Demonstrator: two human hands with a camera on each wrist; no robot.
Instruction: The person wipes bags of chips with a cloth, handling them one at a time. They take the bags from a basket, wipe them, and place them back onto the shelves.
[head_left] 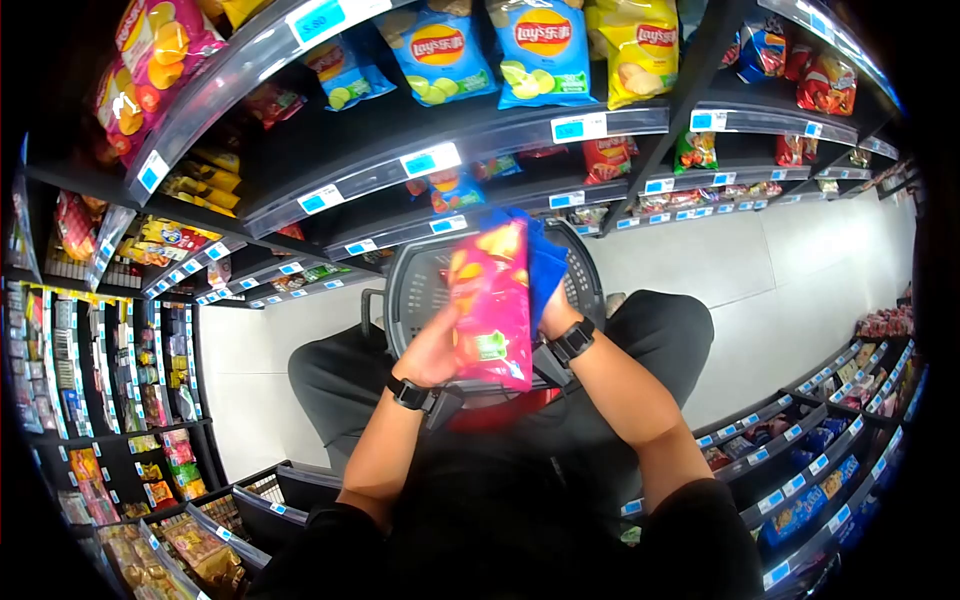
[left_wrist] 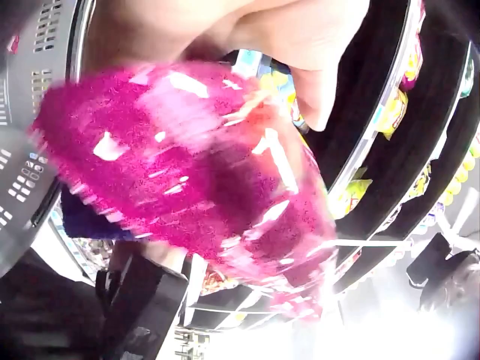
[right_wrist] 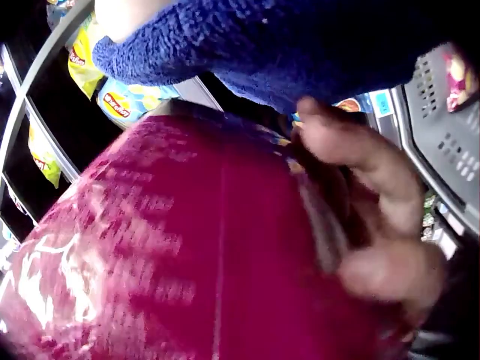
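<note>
A shiny pink chip bag (head_left: 490, 310) stands upright over the basket, its printed front seen in the head view. My left hand (head_left: 428, 350) grips its left edge; in the right wrist view the left fingers (right_wrist: 360, 165) curl against the bag (right_wrist: 202, 247). Behind the bag, my right hand (head_left: 556, 312) holds a dark blue fuzzy cloth (head_left: 545, 262), which covers part of that hand. The cloth (right_wrist: 217, 52) also shows above the bag in the right wrist view. In the left wrist view the bag (left_wrist: 187, 165) is blurred below my left hand (left_wrist: 225, 30).
The grey basket (head_left: 403, 290) is between the knees, with a small pink packet (right_wrist: 457, 81) showing inside. Ahead are shelves (head_left: 540, 130) of blue and yellow chip bags (head_left: 545, 50). More shelves (head_left: 820, 450) stand at lower right and left; pale floor (head_left: 790, 265) lies between.
</note>
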